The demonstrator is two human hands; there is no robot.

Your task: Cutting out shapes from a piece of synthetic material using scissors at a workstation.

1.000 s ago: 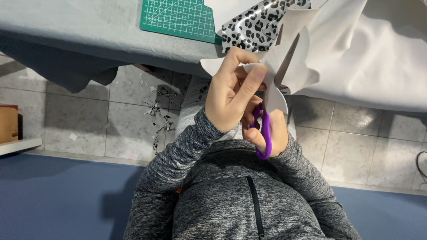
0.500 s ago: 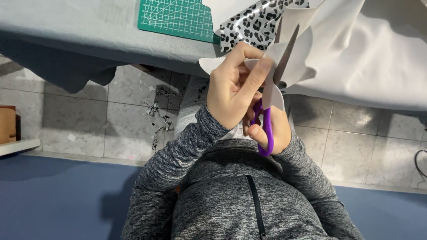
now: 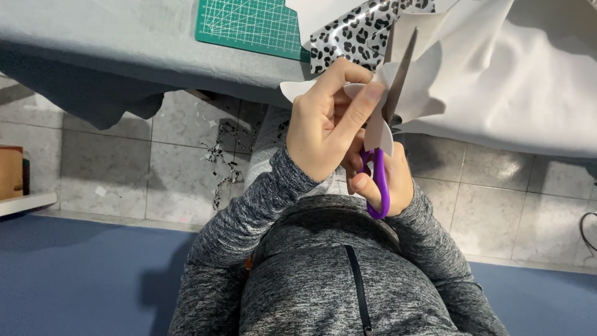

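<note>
Holding tight, the left hand [image 3: 323,127] pinches a white cut-out shape [image 3: 410,93]. Fingers of the right hand [image 3: 388,183] sit in the purple scissors [image 3: 380,180], whose blades are on the shape.

Grey marl zip top [image 3: 323,274], long sleeves [image 3: 249,218]

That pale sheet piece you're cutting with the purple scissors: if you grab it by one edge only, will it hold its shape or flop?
Probably semi-stiff: the pale lobed sheet piece stands out flat beyond the left hand without drooping. Likely light, as fingertips alone pinch it. The purple-handled scissors in the right hand could easily push it sideways.
</note>
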